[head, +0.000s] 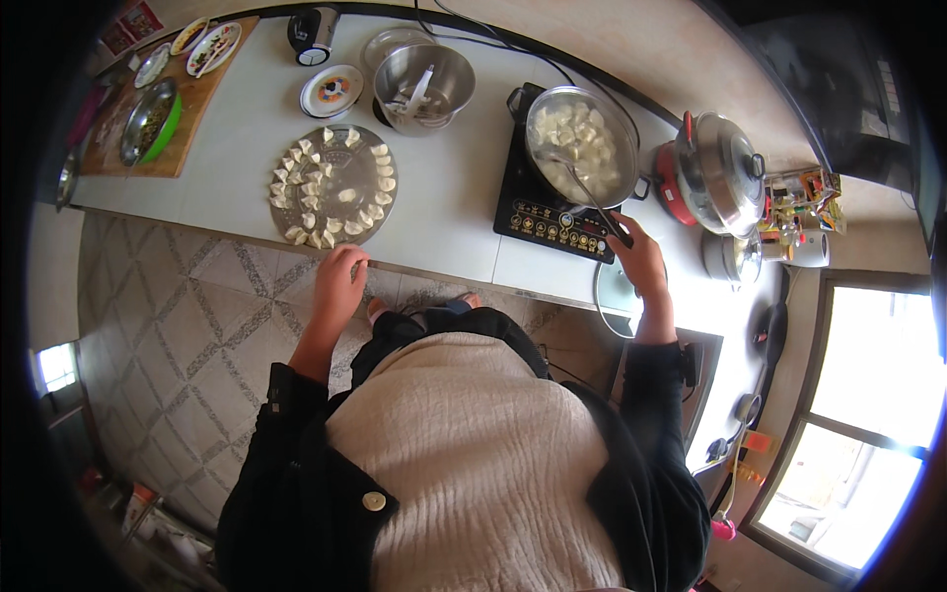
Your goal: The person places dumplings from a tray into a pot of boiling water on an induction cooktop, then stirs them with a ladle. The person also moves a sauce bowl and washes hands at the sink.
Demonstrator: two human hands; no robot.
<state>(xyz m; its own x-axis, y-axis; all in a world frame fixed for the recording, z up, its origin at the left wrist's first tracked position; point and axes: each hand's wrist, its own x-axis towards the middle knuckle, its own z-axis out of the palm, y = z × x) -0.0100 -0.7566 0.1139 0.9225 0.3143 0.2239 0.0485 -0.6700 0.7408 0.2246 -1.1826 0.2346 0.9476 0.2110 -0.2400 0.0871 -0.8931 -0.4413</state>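
My right hand [638, 255] is closed around the dark handle of a ladle [584, 189], whose head is in a pot [531, 152] full of dumplings [577, 140] in liquid. This pot stands on a black induction cooker [544, 226] with a lit display. My left hand [342, 274] is by the counter's front edge, just below a round metal tray [336, 159] bearing many uncooked dumplings [311, 189]. Its fingers are curled, and whether they touch the tray or hold anything is hard to see.
Behind the tray are a steel pot [455, 81] with a white-handled utensil inside and a patterned plate [331, 90]. A glass lid [614, 285] lies at the counter's edge by my right forearm. Farther right stands a lidded steel pot [710, 163]. On the left, a wooden board [177, 159] holds a green bowl [167, 133].
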